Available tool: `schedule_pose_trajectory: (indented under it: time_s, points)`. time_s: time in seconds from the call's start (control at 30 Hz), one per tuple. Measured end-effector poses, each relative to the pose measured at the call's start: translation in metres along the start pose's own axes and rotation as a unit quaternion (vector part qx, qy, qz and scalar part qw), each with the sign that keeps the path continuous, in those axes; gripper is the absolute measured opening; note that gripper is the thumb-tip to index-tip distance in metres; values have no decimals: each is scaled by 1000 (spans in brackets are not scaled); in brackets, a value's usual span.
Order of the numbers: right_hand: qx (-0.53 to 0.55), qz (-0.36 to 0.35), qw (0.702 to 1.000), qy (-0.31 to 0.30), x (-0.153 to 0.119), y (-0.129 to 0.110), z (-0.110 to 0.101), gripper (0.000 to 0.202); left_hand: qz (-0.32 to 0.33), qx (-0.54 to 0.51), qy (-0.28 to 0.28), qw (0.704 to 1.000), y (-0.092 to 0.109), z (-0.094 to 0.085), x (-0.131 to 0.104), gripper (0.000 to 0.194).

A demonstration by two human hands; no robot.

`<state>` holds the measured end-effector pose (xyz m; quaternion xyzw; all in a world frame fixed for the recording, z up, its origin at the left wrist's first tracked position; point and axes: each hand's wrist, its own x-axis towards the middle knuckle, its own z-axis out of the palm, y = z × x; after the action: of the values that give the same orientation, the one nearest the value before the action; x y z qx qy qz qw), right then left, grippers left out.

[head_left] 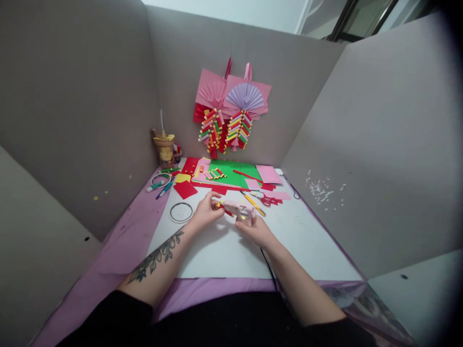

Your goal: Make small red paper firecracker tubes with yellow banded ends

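Observation:
My left hand (pixel 206 212) is closed on a small red paper roll (pixel 227 211) with yellow at its end, held just above the white board (pixel 217 255). My right hand (pixel 256 230) grips a pale pink glue gun (pixel 246 211), whose black cord (pixel 268 265) runs down to the board's front edge. The gun's nozzle points left and is close to the roll; whether they touch I cannot tell. Fingers of both hands partly hide what they hold.
Beyond the hands lie a yellow cutter (pixel 253 203), red scissors (pixel 268 200), green paper (pixel 237 172) and red paper (pixel 185 189). A tape ring (pixel 181 212) sits left. Paper firecracker ornaments (pixel 238 130) hang on the grey back panel (pixel 289 72). A cup (pixel 165 149) stands back left.

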<state>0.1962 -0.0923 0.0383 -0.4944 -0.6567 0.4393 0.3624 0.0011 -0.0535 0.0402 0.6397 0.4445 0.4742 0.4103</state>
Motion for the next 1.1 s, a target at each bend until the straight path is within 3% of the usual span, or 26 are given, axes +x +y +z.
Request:
schedule_pose_trajectory:
  time_s: [1.1]
  points:
    - [3, 4, 1000, 31, 1, 10, 5, 29, -7, -27, 10, 1000, 3, -1, 0, 34]
